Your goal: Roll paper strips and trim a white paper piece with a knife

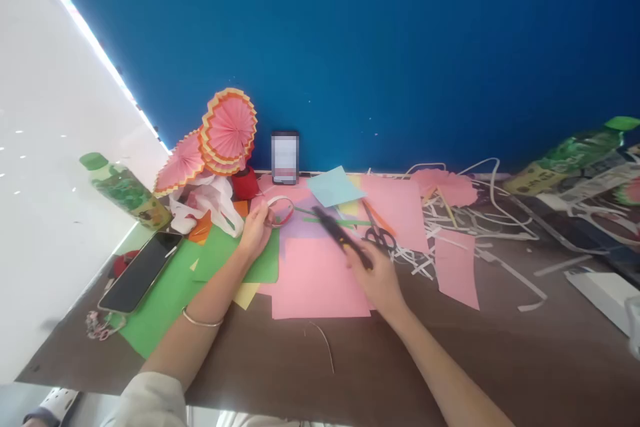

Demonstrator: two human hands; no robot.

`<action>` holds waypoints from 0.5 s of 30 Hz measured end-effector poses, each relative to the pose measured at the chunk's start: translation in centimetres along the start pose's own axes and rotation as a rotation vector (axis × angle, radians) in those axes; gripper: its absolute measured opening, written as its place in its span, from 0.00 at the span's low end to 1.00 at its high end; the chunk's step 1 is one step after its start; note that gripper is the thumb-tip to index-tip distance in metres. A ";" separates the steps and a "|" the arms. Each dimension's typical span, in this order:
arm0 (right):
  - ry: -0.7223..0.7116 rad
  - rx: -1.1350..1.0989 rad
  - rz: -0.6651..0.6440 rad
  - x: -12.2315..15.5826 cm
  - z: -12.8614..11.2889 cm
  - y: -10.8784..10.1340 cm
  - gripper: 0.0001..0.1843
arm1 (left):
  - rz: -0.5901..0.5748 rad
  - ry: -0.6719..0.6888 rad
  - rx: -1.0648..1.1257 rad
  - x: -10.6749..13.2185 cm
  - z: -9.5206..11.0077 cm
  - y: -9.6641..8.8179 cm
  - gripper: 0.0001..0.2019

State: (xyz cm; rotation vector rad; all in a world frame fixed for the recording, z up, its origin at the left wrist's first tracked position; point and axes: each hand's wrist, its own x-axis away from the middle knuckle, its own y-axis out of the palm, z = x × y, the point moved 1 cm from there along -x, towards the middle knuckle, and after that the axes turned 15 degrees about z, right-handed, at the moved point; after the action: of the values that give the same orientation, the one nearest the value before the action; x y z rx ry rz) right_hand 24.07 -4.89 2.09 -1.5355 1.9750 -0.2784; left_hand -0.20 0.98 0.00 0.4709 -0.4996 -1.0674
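Two bare hands at work over the brown wooden table. The left hand is closed lightly, pinching a looped white-and-red paper strip, which sits just past the green paper sheet. The right hand is wrapped tight around a long black tool, too blurred to say what kind, with its tip over the large pink paper sheet. Black-handled scissors lie just beside it. Risks, by my reading: that loop is flimsy, and a harder pinch would crease it. A stray sweep of the tool toward the left fingers could nick them or mar the pink sheet.
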 end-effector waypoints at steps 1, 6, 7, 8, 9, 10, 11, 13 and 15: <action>-0.002 0.055 0.073 -0.6 0.6 -0.3 0.17 | 0.001 -0.073 0.050 0.0 0.1 0.2 0.13; -0.108 0.500 0.292 -3.4 4.0 -2.1 0.22 | -0.058 -0.398 0.201 1.0 0.4 1.1 0.14; -0.133 0.595 0.306 -3.7 4.5 -2.4 0.24 | -0.079 -0.434 0.212 1.3 0.4 1.2 0.12; -0.155 0.683 0.299 -3.8 4.8 -2.7 0.24 | -0.100 -0.464 0.217 1.6 0.4 1.4 0.11; -0.171 0.759 0.293 -3.9 4.9 -3.0 0.24 | -0.122 -0.488 0.213 1.9 0.4 1.5 0.10; -0.183 0.819 0.296 -3.8 4.7 -3.2 0.24 | -0.142 -0.506 0.203 2.2 0.3 1.6 0.09; -0.197 0.855 0.320 -3.6 4.3 -3.2 0.23 | -0.162 -0.519 0.188 2.5 0.2 1.7 0.10; -0.271 0.828 0.410 -3.0 2.9 -2.9 0.22 | -0.200 -0.538 0.152 3.1 0.0 1.9 0.10; -0.477 0.624 0.353 -2.0 1.1 -1.8 0.21 | -0.229 -0.553 0.128 3.7 -0.4 2.2 0.10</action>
State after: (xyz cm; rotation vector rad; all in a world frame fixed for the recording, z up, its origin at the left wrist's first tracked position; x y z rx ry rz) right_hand 26.45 -3.35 2.85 -0.7534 1.5359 -0.3066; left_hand 3.01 -1.43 1.57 0.3448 -1.0251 -1.3977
